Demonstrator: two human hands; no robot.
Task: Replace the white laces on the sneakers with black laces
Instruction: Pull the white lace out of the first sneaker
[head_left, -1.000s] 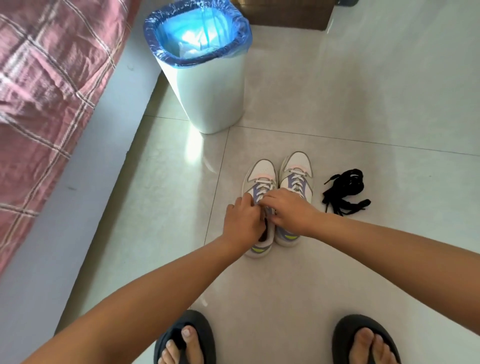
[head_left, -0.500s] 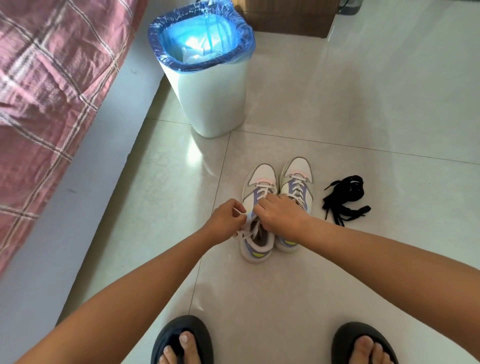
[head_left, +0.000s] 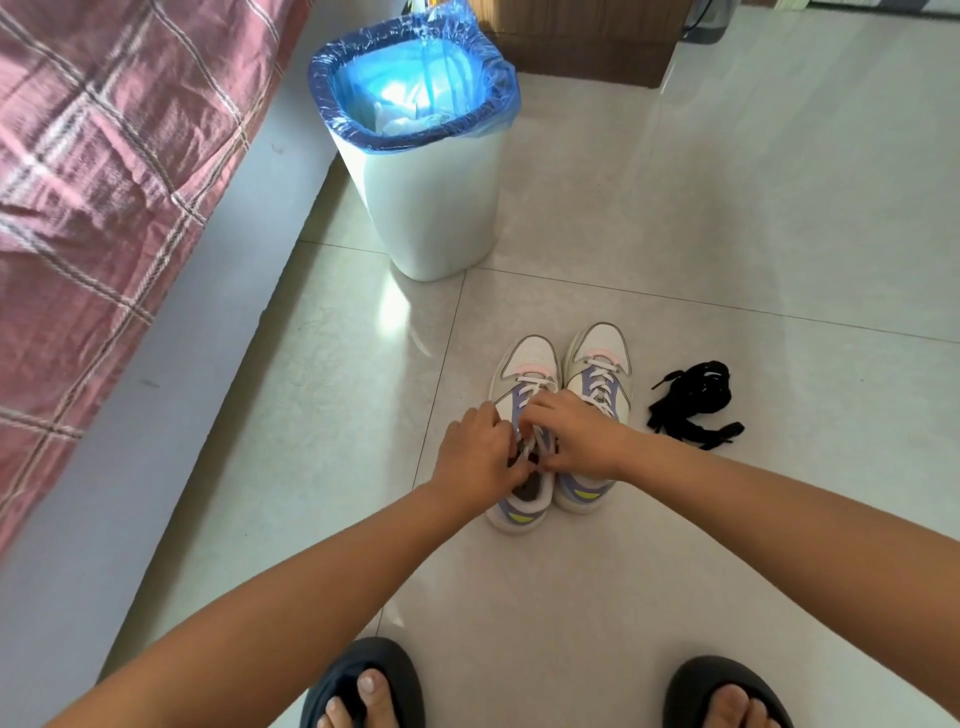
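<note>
White flat laces (head_left: 535, 447) on the left white-and-lilac sneaker (head_left: 522, 499) — pinched by both left hand (head_left: 475, 457) and right hand (head_left: 576, 441); black laces (head_left: 691, 402) lie beside the pair.

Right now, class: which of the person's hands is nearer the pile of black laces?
Right. The right hand works on the sneakers' white laces, just beside the black laces; the left hand sits beyond it, farther away.
</note>
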